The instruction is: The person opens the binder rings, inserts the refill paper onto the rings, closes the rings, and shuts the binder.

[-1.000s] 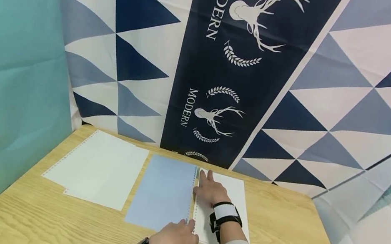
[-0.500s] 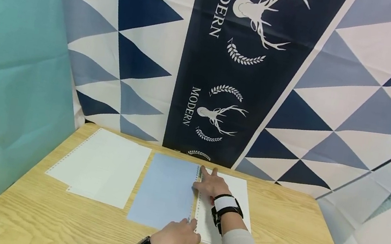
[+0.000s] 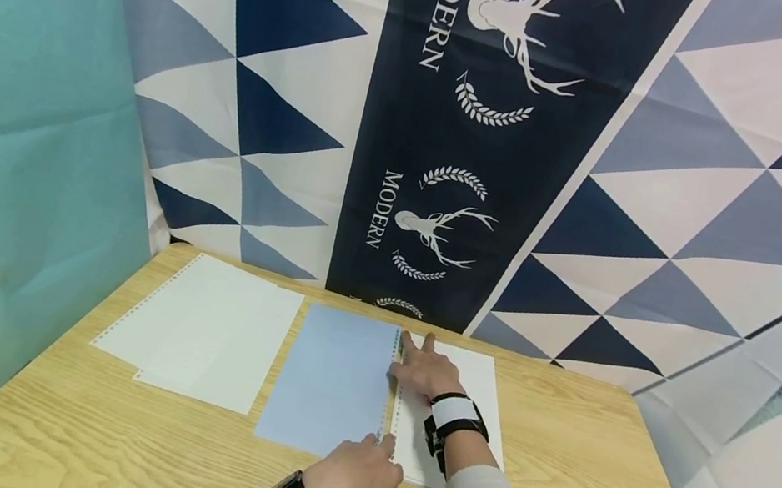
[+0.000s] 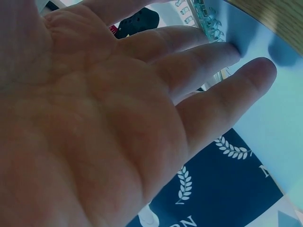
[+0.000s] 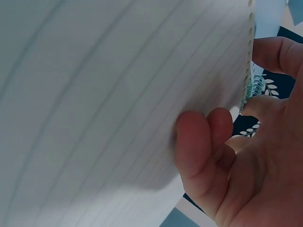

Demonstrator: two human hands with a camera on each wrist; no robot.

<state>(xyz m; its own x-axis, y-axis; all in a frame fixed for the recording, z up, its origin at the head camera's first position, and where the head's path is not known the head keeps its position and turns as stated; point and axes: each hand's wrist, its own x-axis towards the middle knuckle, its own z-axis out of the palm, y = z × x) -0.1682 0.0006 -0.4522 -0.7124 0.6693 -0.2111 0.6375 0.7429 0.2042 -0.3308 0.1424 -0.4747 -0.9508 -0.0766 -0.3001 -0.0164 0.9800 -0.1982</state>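
Observation:
A loose-leaf binder lies spread on the table, its light blue cover (image 3: pixel 329 378) on the left. Translucent teal rings (image 4: pixel 208 21) run along the cover's right edge. Beside them lies lined white paper (image 5: pixel 94 94) with a row of holes facing the rings. My left hand (image 3: pixel 359 480) is at the near end of the ring strip, index finger extended onto it; in the left wrist view its fingers are fairly straight. My right hand (image 3: pixel 427 370) rests over the paper's far left corner, two fingers stretched toward the ring strip's far end. Its outer fingers bend over the paper.
Two overlapping white hole-punched sheets (image 3: pixel 218 336) lie on the left of the wooden table (image 3: pixel 570 465). A patterned navy, white and blue cloth (image 3: pixel 423 131) hangs behind, and a teal cloth (image 3: pixel 35 140) hangs at the left.
The head view has shifted slightly. Both hands stay at the two ends of the ring strip, with only slight finger movement; the papers lie as before.

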